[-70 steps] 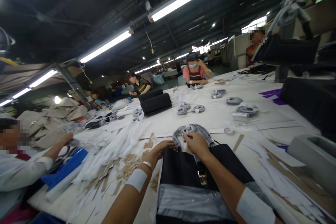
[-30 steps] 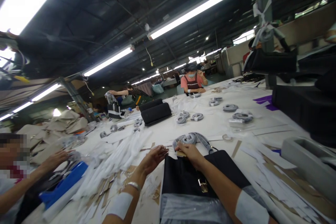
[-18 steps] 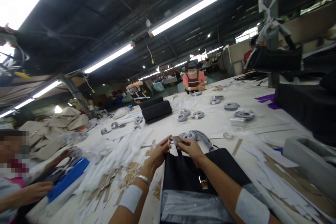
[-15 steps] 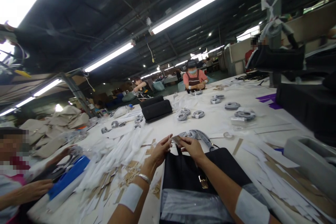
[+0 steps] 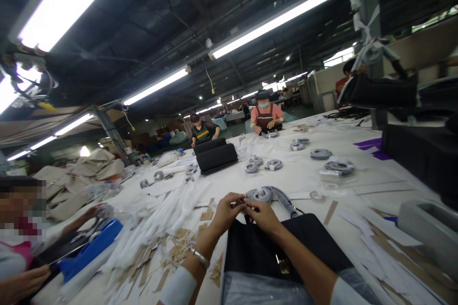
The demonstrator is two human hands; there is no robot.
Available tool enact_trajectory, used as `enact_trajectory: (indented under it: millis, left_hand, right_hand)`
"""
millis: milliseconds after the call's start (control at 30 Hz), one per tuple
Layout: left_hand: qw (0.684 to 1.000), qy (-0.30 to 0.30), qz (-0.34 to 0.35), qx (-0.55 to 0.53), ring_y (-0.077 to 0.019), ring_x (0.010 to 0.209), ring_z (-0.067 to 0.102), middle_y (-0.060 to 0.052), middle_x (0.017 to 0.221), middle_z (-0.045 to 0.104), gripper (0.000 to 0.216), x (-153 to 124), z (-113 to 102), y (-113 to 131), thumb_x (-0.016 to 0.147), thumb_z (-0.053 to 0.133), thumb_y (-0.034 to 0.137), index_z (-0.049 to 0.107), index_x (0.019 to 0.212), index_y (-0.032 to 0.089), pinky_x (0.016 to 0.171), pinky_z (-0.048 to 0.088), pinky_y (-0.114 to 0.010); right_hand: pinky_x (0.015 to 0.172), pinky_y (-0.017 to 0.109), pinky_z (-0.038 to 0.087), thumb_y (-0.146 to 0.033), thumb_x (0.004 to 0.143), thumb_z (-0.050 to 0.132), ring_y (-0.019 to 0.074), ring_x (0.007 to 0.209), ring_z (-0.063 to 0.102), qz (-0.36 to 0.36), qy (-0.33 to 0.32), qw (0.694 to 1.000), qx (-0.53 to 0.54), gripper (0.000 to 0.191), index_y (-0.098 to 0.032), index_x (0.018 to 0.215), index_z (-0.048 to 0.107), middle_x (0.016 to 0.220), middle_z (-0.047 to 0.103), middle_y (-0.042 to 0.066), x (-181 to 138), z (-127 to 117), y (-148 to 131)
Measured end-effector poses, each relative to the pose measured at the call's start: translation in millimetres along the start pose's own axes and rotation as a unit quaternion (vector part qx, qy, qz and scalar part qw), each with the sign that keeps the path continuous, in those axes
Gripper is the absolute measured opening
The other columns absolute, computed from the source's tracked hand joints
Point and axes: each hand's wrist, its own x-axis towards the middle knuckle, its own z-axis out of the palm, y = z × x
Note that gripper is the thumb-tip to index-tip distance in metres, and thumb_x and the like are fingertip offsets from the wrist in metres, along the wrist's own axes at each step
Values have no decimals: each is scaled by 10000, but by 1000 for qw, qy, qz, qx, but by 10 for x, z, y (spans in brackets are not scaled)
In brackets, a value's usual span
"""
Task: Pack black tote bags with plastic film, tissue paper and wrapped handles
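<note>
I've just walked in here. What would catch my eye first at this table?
Right in front, the left hand and right hand meet fingertip to fingertip above a black handbag, pinching something too small to make out. Just beyond lies a coiled grey strap, with more grey coils scattered over the long white table. White paper strips spread to the left, and bright tube lights run overhead.

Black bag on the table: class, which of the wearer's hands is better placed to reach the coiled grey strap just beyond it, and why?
Probably the right hand: it sits closer to the grey strap past the black bag, while the left hand is farther off.
</note>
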Motion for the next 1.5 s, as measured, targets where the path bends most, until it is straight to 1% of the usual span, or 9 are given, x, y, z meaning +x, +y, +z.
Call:
enact_trajectory:
  millis: [133,200,400,667,767,933,1033,1300,1500]
  left_hand:
    - [988,-20,67,135,-237,962,632,-87,1123,645,343,-69,-38,174,820,621,150,744,1115,273,886,487,-339]
    - [986,-33,70,145,-240,969,636,-82,1189,624,383,-119,-56,197,820,615,138,727,1150,298,883,484,-334]
    - [996,19,9,86,-240,920,646,-70,997,703,409,-203,-292,-91,805,673,222,683,1214,233,855,489,-349]
    - [987,85,-119,-62,-227,982,638,-83,1058,696,534,-480,-781,-440,737,750,368,668,1220,155,885,477,-322]
    - [979,76,-170,-84,-215,923,641,-95,1061,693,600,-687,-850,-535,722,746,373,634,1259,128,834,482,-314]
    - [978,-14,-169,119,-244,844,649,-95,921,727,322,-958,-485,-653,768,652,267,734,1056,149,807,479,-350]
    - [974,-26,-160,156,-275,893,649,-91,880,736,183,-972,-256,-620,755,636,187,758,891,192,875,461,-380]
    - [976,20,-119,181,-290,1309,480,-126,1392,564,478,-847,-424,-128,874,519,140,572,1347,184,1138,285,-419]
    - [985,-18,-25,170,-285,1374,429,-142,1429,529,419,-983,29,-37,937,506,269,592,1325,137,1174,280,-416]
  right_hand:
    - [476,190,346,-409,780,657,87,567,514,128,-8,963,238,306,-209,997,737,780,667,18,-2,10,-58]
    - [456,171,341,-447,762,685,70,577,515,150,13,945,291,322,-201,965,729,875,678,38,-7,4,-75]
    - [443,187,394,-420,742,715,87,494,489,166,106,959,206,268,-154,761,702,555,562,7,32,-23,65]
    - [574,233,540,-283,751,705,126,599,629,161,125,968,149,143,-171,838,725,688,678,19,68,-2,212]
    - [585,233,554,-264,775,681,128,613,641,156,121,970,142,143,-161,862,729,693,682,27,73,-5,228]
    - [544,247,561,-249,777,675,139,586,641,137,126,974,129,151,-148,870,737,687,684,44,66,-18,187]
    - [550,258,569,-288,750,717,144,593,639,114,132,977,120,195,-157,892,744,739,697,56,40,-38,124]
    - [626,257,579,-426,774,708,97,632,621,81,140,979,121,381,-161,1046,685,1007,719,78,73,-24,-40]
    - [716,277,576,-308,806,684,139,759,681,74,88,992,54,314,-172,1088,705,1063,734,80,103,-236,-503]
